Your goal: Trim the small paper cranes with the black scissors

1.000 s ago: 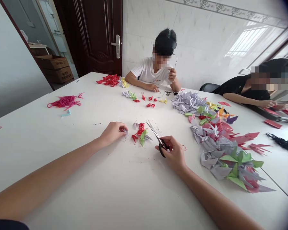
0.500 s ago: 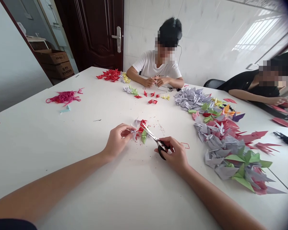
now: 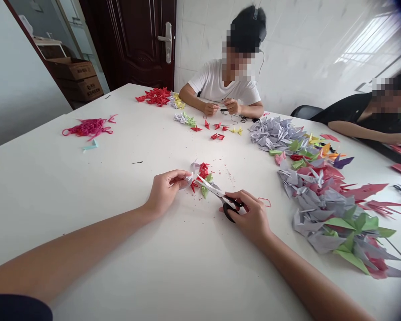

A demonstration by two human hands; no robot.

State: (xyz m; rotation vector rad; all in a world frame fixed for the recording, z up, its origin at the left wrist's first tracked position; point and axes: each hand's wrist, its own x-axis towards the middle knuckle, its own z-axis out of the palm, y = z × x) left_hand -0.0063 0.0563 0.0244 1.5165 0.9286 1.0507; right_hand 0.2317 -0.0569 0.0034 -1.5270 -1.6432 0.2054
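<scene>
My left hand pinches a small pale grey paper crane just above the white table. In my right hand is a pair of scissors with black handles, fingers through the loops. The blades stand slightly apart, their tips close to the pale crane; whether they touch it I cannot tell. Behind and below the blades lies a small cluster of folded paper cranes: a red crane, a green crane and a grey one. Tiny red scraps dot the table around them.
A long heap of grey, pink and green paper cranes runs along the right. Pink cord lies at the left, a red crane pile at the far edge. Two people sit across: one in a white shirt, one in black.
The view has shifted slightly. The pale crane in my left hand has turned to show more above the fingertips, and the scissor tips are nearer to it. The person opposite has parted their hands.
</scene>
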